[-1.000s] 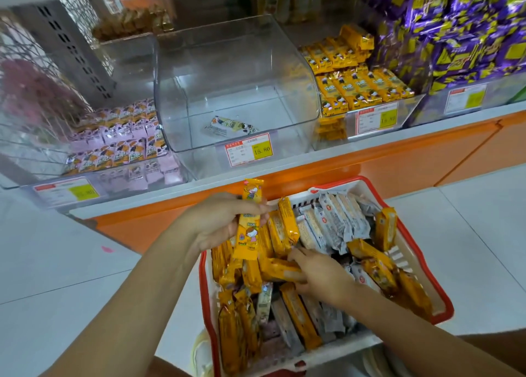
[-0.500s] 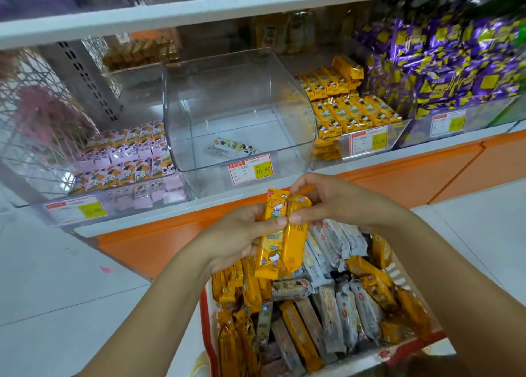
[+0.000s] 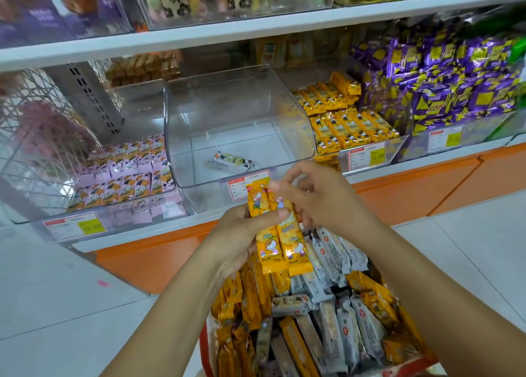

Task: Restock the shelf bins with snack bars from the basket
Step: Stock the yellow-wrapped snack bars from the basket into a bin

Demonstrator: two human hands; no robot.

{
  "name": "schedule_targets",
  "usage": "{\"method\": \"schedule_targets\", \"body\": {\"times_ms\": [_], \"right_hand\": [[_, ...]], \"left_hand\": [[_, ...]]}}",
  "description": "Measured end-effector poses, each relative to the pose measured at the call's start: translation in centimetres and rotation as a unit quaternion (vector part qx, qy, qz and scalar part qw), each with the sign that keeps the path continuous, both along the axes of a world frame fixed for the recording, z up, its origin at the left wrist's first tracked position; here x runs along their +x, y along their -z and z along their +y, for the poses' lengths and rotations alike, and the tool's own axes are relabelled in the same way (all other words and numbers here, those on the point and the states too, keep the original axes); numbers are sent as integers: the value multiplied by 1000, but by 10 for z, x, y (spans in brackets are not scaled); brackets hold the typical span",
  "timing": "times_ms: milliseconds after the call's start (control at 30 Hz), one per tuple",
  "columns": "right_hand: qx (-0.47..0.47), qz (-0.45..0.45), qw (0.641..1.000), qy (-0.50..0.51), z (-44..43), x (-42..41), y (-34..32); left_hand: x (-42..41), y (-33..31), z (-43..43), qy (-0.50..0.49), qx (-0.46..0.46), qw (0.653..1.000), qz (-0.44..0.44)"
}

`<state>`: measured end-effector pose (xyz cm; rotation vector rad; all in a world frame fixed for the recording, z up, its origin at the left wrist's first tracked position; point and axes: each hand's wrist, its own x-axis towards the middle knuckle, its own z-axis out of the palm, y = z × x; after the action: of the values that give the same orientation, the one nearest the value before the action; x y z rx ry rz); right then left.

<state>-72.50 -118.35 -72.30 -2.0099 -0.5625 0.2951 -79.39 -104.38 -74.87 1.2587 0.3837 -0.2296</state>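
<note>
Left hand (image 3: 236, 240) gripped two orange bars (image 3: 280, 234), right hand (image 3: 321, 197) pinched their tops (slick wrappers): one could slip into basket (image 3: 203, 348).

White tiled floor (image 3: 57, 305), orange shelf base (image 3: 412, 197)

Head view looks forward and down, close over the basket (image 3: 203, 348), facing the shelf (image 3: 284, 27).

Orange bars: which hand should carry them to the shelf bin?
Left, probably. The left hand grips both orange bars around their middle; the right hand only pinches their top ends.
</note>
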Motion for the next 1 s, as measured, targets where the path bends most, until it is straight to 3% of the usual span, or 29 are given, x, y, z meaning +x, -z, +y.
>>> {"method": "schedule_targets", "body": {"times_ms": [67, 200, 300, 367, 433, 633, 733, 800, 833, 900, 933, 1000], "right_hand": [[38, 7, 999, 0, -8, -2, -3], [-44, -56, 997, 3, -16, -18, 5], [-86, -192, 978, 10, -7, -32, 17], [-103, -283, 953, 40, 1, -32, 25], [-100, -318, 939, 83, 8, -28, 25], [-11, -289, 949, 124, 12, -6, 17], [63, -246, 958, 135, 9, 12, 9], [107, -215, 959, 153, 4, 32, 3], [114, -204, 957, 170, 0, 46, 0], [83, -208, 949, 221, -10, 81, -6], [42, -211, 944, 250, -14, 102, -9], [-60, -204, 935, 282, -16, 145, -12]], "left_hand": [[3, -3, 2, -42, -10, 999, -13], [9, -8, 0, -150, -42, 986, -63], [14, -13, -8, -188, -69, 975, -93], [18, -17, -13, -190, -71, 975, -95], [24, -20, -12, -185, -76, 974, -107], [36, -29, -6, -94, -57, 978, -180], [36, -28, 1, -55, 28, 976, -210], [36, -25, 9, -54, 169, 959, -221], [36, -23, 14, -70, 272, 934, -223], [38, -15, 25, -95, 470, 849, -222], [39, -11, 31, -97, 525, 815, -223], [44, -3, 40, -76, 571, 788, -218]]}}
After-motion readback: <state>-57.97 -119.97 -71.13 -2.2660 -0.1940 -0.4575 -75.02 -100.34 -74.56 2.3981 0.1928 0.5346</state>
